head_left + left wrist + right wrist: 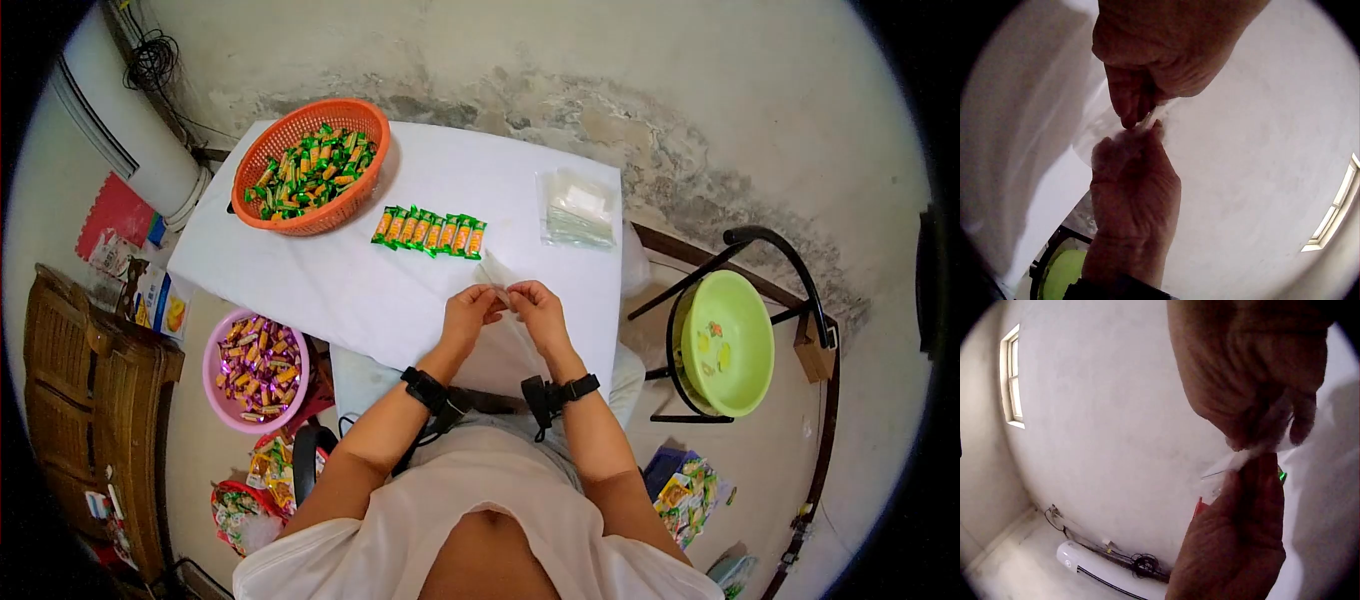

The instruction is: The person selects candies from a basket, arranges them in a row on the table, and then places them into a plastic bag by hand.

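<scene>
A clear plastic bag (490, 345) hangs between the two hands at the table's front edge. The left hand (468, 318) and the right hand (538, 315) each pinch its upper edge, fingertips close together. In the left wrist view, the left hand (1166, 50) is above and the right hand (1135, 194) below, with thin film between. The right wrist view has the right hand (1250, 369) above the left hand (1232, 537). Just beyond the hands lies a row of green-and-orange wrapped snacks (428, 232).
An orange basket (345, 210) of similar snacks stands at the table's back left, a stack of clear bags (578, 208) at the back right. Left of the table is a pink basin (212, 372) of purple-wrapped snacks; right, a green basin (745, 345) on a black-framed chair.
</scene>
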Demonstrator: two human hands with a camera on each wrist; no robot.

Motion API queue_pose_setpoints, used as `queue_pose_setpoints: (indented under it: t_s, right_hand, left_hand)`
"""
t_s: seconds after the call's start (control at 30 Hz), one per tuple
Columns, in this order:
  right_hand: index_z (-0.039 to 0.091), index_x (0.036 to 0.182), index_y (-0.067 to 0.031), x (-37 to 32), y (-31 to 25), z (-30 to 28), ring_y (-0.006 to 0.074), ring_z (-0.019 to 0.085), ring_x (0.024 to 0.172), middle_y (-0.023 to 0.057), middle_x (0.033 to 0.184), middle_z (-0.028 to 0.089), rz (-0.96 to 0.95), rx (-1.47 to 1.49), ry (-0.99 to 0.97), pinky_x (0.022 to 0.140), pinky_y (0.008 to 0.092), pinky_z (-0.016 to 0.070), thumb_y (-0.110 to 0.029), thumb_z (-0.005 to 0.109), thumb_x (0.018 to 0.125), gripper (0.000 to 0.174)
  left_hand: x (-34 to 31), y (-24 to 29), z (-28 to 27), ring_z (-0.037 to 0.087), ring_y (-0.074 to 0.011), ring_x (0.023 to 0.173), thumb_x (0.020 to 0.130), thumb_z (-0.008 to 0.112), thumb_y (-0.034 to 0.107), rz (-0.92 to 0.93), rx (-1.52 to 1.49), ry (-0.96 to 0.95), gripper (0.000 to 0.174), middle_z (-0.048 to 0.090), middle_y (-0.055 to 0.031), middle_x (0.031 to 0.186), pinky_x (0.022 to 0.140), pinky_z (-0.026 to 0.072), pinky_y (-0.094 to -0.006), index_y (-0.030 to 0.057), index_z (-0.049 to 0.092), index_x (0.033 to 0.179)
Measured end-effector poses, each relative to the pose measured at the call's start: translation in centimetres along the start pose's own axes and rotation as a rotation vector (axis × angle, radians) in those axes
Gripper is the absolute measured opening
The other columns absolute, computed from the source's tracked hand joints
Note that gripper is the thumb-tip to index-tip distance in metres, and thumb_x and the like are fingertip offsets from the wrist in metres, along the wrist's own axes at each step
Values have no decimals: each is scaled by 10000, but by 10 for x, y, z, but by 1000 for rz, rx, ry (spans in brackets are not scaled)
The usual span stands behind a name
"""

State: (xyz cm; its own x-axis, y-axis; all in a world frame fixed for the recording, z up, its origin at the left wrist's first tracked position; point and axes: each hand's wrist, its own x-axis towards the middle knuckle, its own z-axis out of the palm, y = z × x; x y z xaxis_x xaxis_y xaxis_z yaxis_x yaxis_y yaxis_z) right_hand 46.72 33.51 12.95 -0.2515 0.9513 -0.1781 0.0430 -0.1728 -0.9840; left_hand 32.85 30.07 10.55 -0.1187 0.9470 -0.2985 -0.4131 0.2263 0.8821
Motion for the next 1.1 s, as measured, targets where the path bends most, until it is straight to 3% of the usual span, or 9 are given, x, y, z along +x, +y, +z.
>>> queue_pose_setpoints:
  t_s: [0.13, 0.2, 0.3, 0.4, 0.6, 0.8, 1.1]
  right_hand:
    - [626, 897, -4, 4, 7, -1, 139, 587, 716, 79, 821, 649, -164, -196, -4, 664, 270, 474, -123, 633, 853, 127]
    - [624, 876, -6, 3, 4, 0, 173, 606, 720, 119, 820, 652, -275, -469, 22, 666, 296, 483, -149, 652, 836, 151]
    - [627, 875, -15, 6, 6, -2, 198, 625, 735, 134, 827, 658, -249, -487, 25, 660, 318, 490, -177, 666, 825, 174]
    - [632, 871, -18, 6, 3, -2, 213, 635, 746, 126, 816, 661, -145, -399, -4, 667, 334, 496, -189, 677, 812, 187]
    - [636, 866, -13, 7, 14, 0, 208, 628, 721, 115, 807, 660, -211, -397, -10, 662, 320, 494, -183, 677, 804, 185]
    - [634, 877, -15, 8, 16, 2, 215, 630, 730, 116, 814, 658, -124, -425, -33, 667, 322, 498, -197, 681, 796, 205]
    - [634, 875, -6, 4, 15, 6, 187, 617, 696, 99, 777, 660, -168, -399, -16, 643, 302, 489, -184, 668, 820, 189]
  left_hand:
    - [-1, 2, 3, 637, -127, 829, 940, 526, 163, 53, 31, 8, 190, 655, -34, 935, 731, 529, -272, 40, 621, 1049]
    - [0, 1, 4, 630, -119, 811, 935, 535, 157, 73, 43, 28, 178, 650, -28, 919, 721, 530, -268, 42, 622, 1039]
    - [1, -2, 4, 622, -113, 794, 923, 555, 142, 100, 28, 35, 157, 640, -25, 906, 697, 532, -259, 41, 619, 1025]
    - [-1, -1, 3, 624, -118, 798, 916, 567, 134, 99, 21, 57, 133, 638, -29, 899, 685, 533, -257, 45, 612, 1005]
    - [0, -6, -2, 616, -115, 802, 919, 574, 156, 62, -11, 78, 122, 624, -23, 881, 689, 533, -261, 58, 591, 990]
    - [-3, -6, 1, 625, -126, 781, 917, 560, 153, 62, -9, 85, 117, 626, -30, 874, 670, 526, -258, 47, 590, 956]
    - [-5, -9, 1, 629, -138, 813, 940, 530, 157, 31, -19, 71, 123, 628, -38, 898, 713, 532, -277, 58, 576, 996]
